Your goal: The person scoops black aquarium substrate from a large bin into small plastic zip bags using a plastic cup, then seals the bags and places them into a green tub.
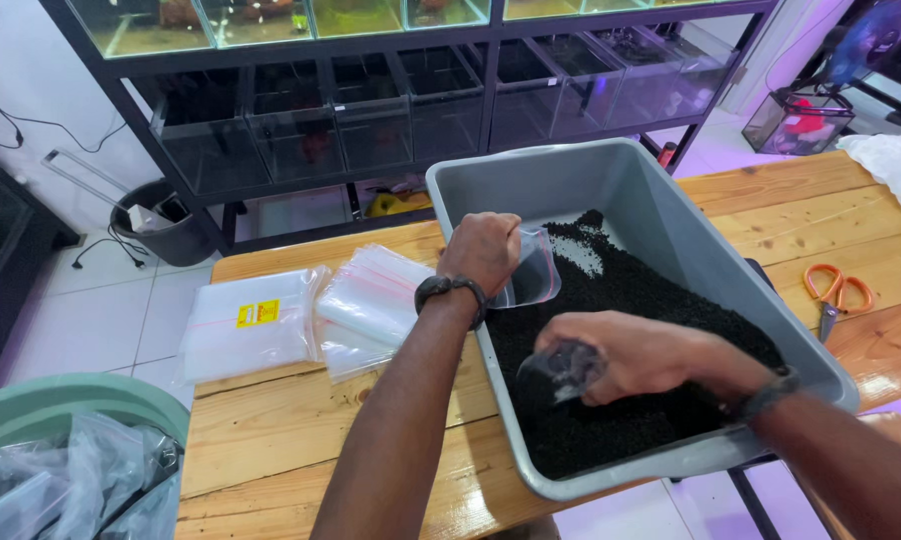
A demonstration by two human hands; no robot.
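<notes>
A grey plastic tub [671, 210] sits on the wooden table [301, 420], half filled with black gravel [651, 300]. My left hand [483, 250] hovers over the tub's left rim and pinches a small clear zip bag [534, 270] that hangs above the gravel. Lower in the tub, my right hand [641, 355] grips a small clear scoop [561, 368] with black gravel in it, just above the gravel surface. A dark bracelet circles each wrist.
Stacks of clear zip bags [301, 315] lie on the table left of the tub. Orange-handled scissors [837, 292] rest at the right. A green bin [66, 455] holding filled bags stands at lower left. Glass aquariums on a black rack [401, 90] line the back.
</notes>
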